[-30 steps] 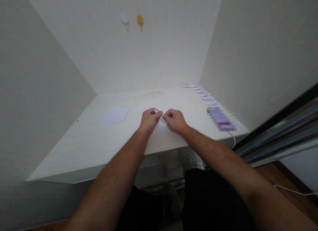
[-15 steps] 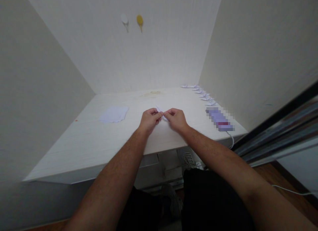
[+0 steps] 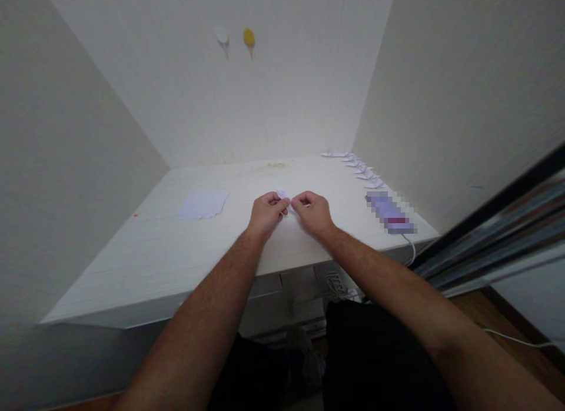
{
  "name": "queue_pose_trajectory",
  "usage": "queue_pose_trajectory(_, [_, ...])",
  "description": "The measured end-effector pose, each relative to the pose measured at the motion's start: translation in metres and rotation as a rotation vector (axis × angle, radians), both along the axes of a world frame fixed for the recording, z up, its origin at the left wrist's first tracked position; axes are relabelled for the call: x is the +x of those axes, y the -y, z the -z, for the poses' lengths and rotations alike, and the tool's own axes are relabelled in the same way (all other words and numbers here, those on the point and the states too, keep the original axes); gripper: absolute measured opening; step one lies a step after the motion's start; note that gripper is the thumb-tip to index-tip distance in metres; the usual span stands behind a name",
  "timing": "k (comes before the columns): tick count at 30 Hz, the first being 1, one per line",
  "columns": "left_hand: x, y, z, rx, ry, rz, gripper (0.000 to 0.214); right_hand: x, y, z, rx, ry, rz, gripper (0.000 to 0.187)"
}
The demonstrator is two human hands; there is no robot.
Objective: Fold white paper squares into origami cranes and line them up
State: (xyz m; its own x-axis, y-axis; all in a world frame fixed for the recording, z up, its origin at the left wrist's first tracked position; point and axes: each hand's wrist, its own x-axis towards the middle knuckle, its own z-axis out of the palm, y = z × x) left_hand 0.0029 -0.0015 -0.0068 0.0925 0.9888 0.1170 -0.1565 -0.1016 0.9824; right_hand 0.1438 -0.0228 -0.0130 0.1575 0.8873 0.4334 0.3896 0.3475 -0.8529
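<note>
Between my hands is a small folded piece of white paper (image 3: 282,194), held just above the middle of the desk. My left hand (image 3: 268,213) pinches it from the left, thumb pressed against the fingers. From the right, my right hand (image 3: 312,212) grips it between thumb and forefinger. The two thumbs are nearly touching, and my fingers hide most of the paper, so its full shape cannot be made out.
A stack of white paper sheets (image 3: 203,204) lies left on the white desk (image 3: 176,258). Several folded paper figures (image 3: 365,171) line the back right edge. A blurred-out purple device (image 3: 390,212) with a white cable (image 3: 410,246) is at right. Two hooks, one yellow (image 3: 249,37), hang on the wall.
The paper between my fingers has turned slightly: its pointed upper tip now shows as a broader, flatter face. Both hands keep almost the same place and grip.
</note>
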Motion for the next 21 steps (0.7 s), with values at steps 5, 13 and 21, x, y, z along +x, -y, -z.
queue_pose_trajectory(5, [-0.0004,-0.0020,0.0015,0.022,0.002,-0.009,0.024,-0.0016,0.0037,-0.0008,0.193,0.216,0.008,0.004])
queue_pose_trajectory(13, [-0.0023,-0.0024,0.0005,0.066,-0.013,0.062,0.013,0.0002,0.0036,-0.0027,0.129,0.227,0.072,0.004])
queue_pose_trajectory(21, [0.0001,-0.0002,-0.0011,0.016,0.048,0.026,0.021,-0.0006,0.0020,-0.0013,0.108,0.193,0.076,0.003])
